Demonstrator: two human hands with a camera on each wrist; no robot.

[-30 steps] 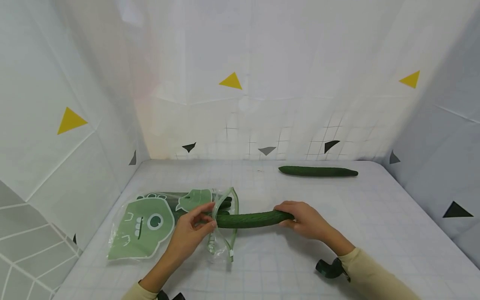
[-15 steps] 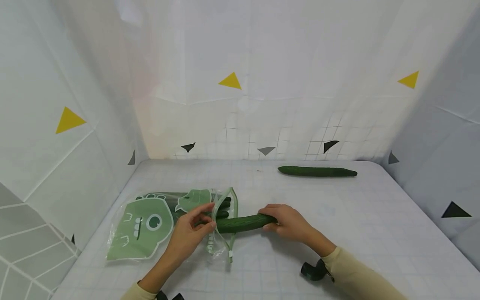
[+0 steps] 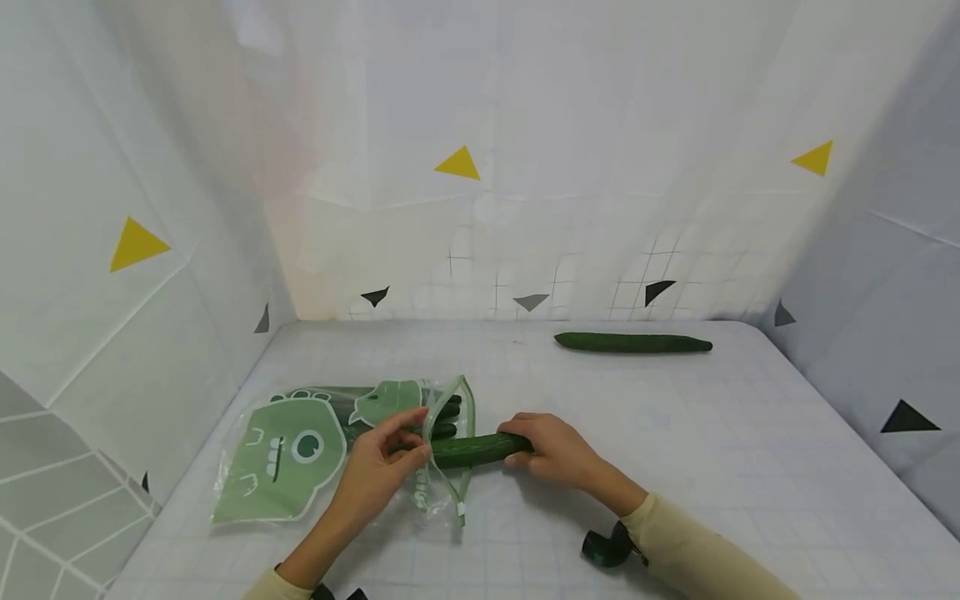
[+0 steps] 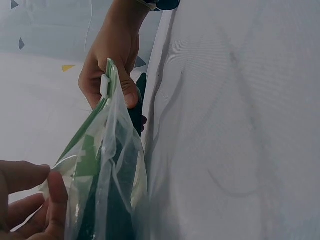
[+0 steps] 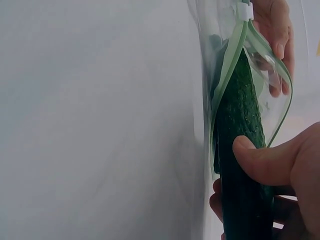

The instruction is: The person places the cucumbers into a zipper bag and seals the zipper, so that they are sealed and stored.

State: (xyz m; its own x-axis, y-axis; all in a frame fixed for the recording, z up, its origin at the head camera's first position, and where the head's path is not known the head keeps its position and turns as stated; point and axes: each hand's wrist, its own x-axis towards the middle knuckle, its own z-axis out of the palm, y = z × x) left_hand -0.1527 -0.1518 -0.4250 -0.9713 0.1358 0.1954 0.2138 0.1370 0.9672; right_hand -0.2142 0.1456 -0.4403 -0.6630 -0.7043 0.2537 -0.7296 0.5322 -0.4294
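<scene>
A clear zip bag [image 3: 258, 492] with a green cartoon print lies on its side at the left of the table, its mouth facing right. My left hand [image 3: 381, 467] pinches the upper edge of that mouth between thumb and fingers, holding it apart. With my right hand [image 3: 555, 450] I grip the outer end of a cucumber [image 3: 480, 450], thumb on top in the right wrist view; its other end is inside the bag. More cucumbers [image 3: 450, 408] show within the bag, partly hidden by the print. A white slider [image 5: 245, 11] sits on the green zip strip.
Another cucumber [image 3: 633, 342] lies crosswise near the back edge of the white table [image 3: 675, 417]. White sheets with yellow and black triangles hang behind and at both sides.
My right hand has moved left, sliding the cucumber deeper into the bag. My left hand stays at the bag's mouth.
</scene>
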